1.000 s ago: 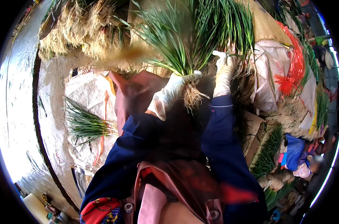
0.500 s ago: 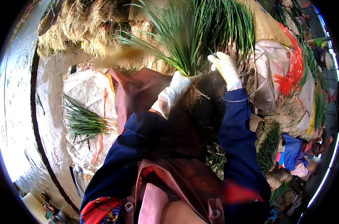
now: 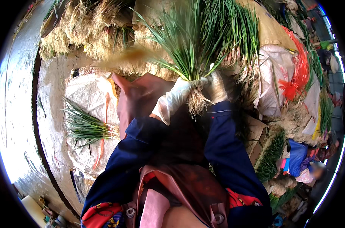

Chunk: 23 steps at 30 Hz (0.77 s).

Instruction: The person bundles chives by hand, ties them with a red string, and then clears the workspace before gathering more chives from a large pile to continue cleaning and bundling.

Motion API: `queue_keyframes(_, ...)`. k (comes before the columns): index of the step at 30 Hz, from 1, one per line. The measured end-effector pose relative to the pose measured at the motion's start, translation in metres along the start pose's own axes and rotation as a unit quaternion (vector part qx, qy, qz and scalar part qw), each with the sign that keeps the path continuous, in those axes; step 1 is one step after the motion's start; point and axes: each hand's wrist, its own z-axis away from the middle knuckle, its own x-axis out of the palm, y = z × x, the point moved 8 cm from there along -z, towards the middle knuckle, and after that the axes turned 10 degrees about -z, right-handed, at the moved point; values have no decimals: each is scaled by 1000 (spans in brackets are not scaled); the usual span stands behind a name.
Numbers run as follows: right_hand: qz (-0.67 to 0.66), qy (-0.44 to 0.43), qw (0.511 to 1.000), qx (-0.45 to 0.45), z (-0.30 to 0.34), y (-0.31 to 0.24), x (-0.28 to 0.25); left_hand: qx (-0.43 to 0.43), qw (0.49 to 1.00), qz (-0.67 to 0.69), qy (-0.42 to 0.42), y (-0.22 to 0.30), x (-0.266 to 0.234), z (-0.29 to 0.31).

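Observation:
My left hand [image 3: 176, 95], in a white glove, is closed around the base of a bunch of what looks like green garlic [image 3: 187, 53]. Its long leaves fan upward, and pale roots [image 3: 197, 104] hang below the fist. My gloved right hand [image 3: 217, 86] meets the bunch from the right, thumb up, with its fingers closed against the stems beside my left hand. Part of those fingers is hidden behind the stems. Just beyond lies a pile of the same green plants [image 3: 244, 34], bulbs and roots toward me.
Dry, root-covered bundles [image 3: 77, 30] line the far left. Another small bunch [image 3: 85, 123] lies on a white sack [image 3: 92, 91] to the left. On the right are a whitish sack [image 3: 275, 76], red plastic strands [image 3: 294, 78] and more greens [image 3: 271, 155]. A brown apron [image 3: 180, 182] covers my lap.
My right hand has moved left and down from beside the pile to the bunch's stems. The left hand keeps its grip nearly in place, and the bunch stands more upright.

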Motion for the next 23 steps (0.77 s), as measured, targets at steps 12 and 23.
queue_keyframes(12,636,216,711,-209,18,-66,-7,-41,998,-34,41,-3,-2,2)
queue_keyframes(23,140,26,989,-50,-12,-9,-42,-32,999,-25,37,-13,-2,-4)
